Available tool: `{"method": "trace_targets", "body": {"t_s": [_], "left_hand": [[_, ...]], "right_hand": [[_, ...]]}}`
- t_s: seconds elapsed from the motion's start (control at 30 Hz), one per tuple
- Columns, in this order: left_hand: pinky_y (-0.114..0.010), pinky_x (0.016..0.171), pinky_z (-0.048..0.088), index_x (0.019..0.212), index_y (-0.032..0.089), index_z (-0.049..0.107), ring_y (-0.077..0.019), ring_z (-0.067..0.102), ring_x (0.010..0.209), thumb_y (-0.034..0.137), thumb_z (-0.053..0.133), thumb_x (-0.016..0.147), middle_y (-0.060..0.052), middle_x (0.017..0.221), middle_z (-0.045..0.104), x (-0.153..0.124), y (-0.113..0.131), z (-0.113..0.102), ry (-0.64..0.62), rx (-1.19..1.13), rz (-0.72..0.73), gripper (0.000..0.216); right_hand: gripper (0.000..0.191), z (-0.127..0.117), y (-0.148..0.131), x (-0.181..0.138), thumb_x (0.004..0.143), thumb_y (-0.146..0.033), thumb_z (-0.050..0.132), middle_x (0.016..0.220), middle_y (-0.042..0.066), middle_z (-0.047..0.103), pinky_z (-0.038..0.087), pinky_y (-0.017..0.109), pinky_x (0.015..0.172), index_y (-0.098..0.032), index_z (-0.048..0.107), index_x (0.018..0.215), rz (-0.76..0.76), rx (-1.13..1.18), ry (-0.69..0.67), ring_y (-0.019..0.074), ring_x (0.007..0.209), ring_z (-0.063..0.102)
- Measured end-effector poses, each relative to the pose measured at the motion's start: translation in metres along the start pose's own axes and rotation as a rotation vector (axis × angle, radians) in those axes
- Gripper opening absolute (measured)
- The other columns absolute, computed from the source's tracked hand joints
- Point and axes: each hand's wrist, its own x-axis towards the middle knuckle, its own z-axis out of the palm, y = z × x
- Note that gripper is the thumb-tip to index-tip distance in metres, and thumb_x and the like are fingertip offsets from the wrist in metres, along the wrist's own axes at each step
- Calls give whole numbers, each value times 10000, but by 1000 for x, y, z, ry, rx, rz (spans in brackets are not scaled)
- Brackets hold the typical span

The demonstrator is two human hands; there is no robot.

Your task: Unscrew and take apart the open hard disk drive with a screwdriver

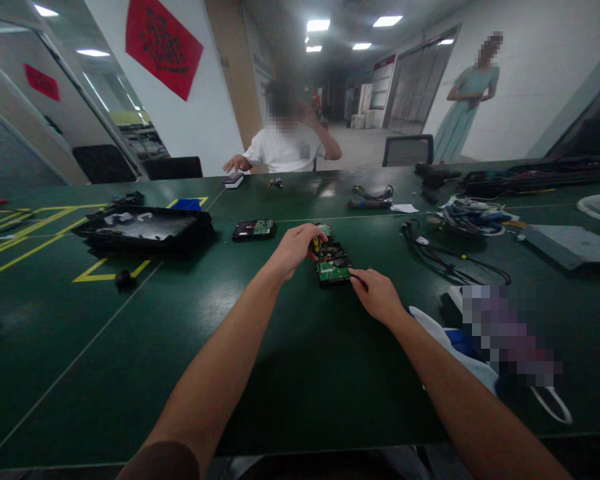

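A hard drive (pixel 333 263) lies circuit-board side up on the dark green table (pixel 180 347), straight ahead of me. My left hand (pixel 295 249) is curled over its far left corner, fingers closed on the drive's edge next to a small yellow-handled tool. My right hand (pixel 377 293) rests at the drive's near right corner, fingers pinched on something thin that I cannot make out. A second hard drive (pixel 253 230) lies further left, apart from both hands.
A black tray (pixel 145 230) sits at the left by yellow floor-style markings. Black cables (pixel 445 257), a cable bundle (pixel 473 217) and a grey box (pixel 570 243) lie at the right. A person in white sits across the table; another stands at the far wall.
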Motion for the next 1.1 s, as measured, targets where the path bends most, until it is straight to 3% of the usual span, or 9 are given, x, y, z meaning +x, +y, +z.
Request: {"method": "trace_targets", "body": {"t_s": [0.17,0.3,0.63,0.77,0.87,1.1], "left_hand": [[-254,579,535,890,156,667,-177,627,777,365,595,856,-74,836,662,-4,3,7,-99,-126,-74,224],[-289,606,550,911,159,623,-176,638,733,366,575,882,-68,788,666,-2,-3,9,-85,-234,-112,215],[-230,543,398,779,176,696,-160,564,739,465,527,898,-39,821,654,3,1,-5,10,372,84,355],[-238,539,368,744,176,696,-149,550,700,414,527,895,-41,780,647,4,2,-11,45,447,93,329],[-229,477,345,809,171,709,-128,542,602,388,560,879,-40,736,627,3,3,-14,18,351,12,272],[-224,389,373,1053,174,657,-116,595,505,373,543,869,-101,963,731,-1,4,-11,-112,-118,-230,294]], "right_hand": [[387,3,2,0,1034,-345,453,1093,99,717,478,320,835,-190,676,1309,-10,9,10,211,939,646],[391,3,3,0,1037,-359,448,1085,95,713,477,323,812,-204,672,1317,-4,12,8,213,926,644],[399,1,2,-1,1038,-364,445,1081,103,713,477,329,794,-194,672,1318,-6,15,9,217,914,642],[397,1,2,-1,1039,-362,447,1093,99,715,480,332,809,-197,668,1323,-4,14,14,218,929,645],[397,1,2,-1,1039,-364,449,1085,93,715,483,330,805,-200,667,1327,6,10,8,217,932,646],[388,0,0,-1,1039,-334,445,1115,104,718,483,329,859,-178,677,1308,-4,7,10,214,956,650]]}}
